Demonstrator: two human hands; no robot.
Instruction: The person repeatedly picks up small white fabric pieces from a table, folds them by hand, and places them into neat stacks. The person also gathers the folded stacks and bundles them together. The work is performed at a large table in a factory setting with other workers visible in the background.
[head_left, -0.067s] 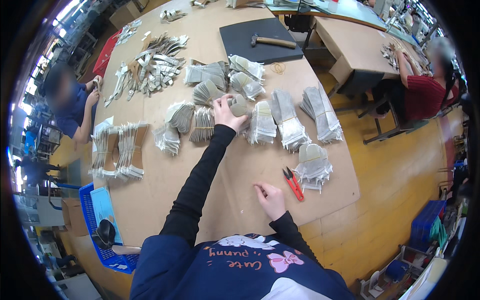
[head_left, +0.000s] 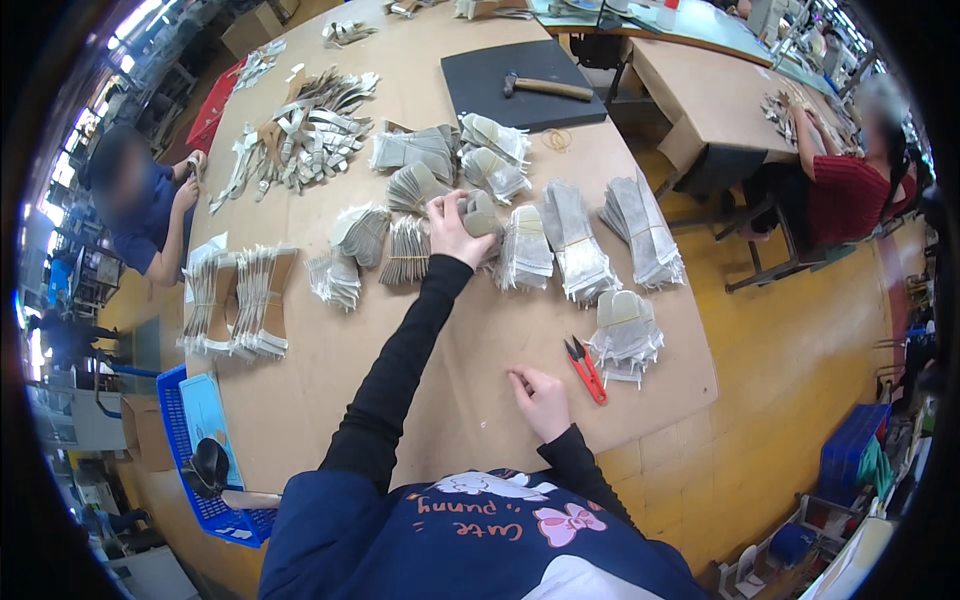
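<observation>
My left hand (head_left: 458,232) reaches out to the middle of the table. Its fingers and thumb are closed around a bundle of grey rounded pieces (head_left: 482,212), which it partly covers. Close about it lie more banded bundles, among them a fanned grey stack (head_left: 408,250), a bundle with a rounded top (head_left: 526,250) and a long grey bundle (head_left: 578,240). My right hand (head_left: 543,402) rests loosely curled on the table nearer to me, with nothing seen in it. Just right of it are red-handled thread snips (head_left: 587,372), apart from the fingers.
A hammer (head_left: 548,87) lies on a black board (head_left: 520,75) at the back. Loose straps (head_left: 300,140) are heaped far left, brown-edged bundles (head_left: 235,300) at the left. A blue basket (head_left: 180,420) stands by the left edge. Co-workers sit left and right.
The view has shifted very slightly. Both hands stay in place, the left still on the same bundle.
</observation>
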